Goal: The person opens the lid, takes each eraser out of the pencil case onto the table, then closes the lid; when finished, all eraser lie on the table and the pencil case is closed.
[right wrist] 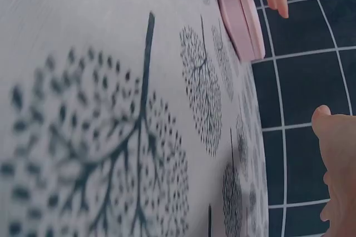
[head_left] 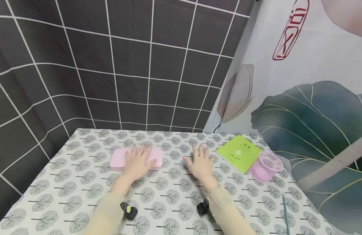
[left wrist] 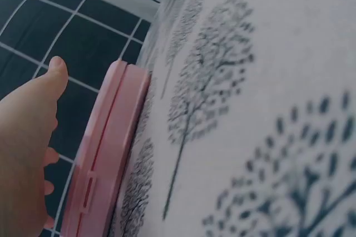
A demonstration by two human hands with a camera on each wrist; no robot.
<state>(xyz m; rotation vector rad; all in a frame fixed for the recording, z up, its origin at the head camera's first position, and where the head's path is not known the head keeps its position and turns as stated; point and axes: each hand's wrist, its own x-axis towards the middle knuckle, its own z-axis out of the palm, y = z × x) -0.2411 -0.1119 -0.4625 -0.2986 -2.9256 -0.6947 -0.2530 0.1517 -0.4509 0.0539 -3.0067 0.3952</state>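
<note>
A closed pink case, flat and rounded at the corners, lies on the patterned tablecloth. Over its lid is my left hand, fingers spread and thumb pointing right. The left wrist view shows the case's side with a small clasp; that hand seems just above the lid, though contact is hard to tell. To the right, my right hand is spread palm down over the cloth and holds nothing. Its thumb and partly hidden fingers appear at the edge of the right wrist view.
A green book lies right of my right hand. Beside it, a pink waisted holder stands near the table's right side. Closer to me lies a thin blue-grey stick. A dark gridded curtain hangs behind the table.
</note>
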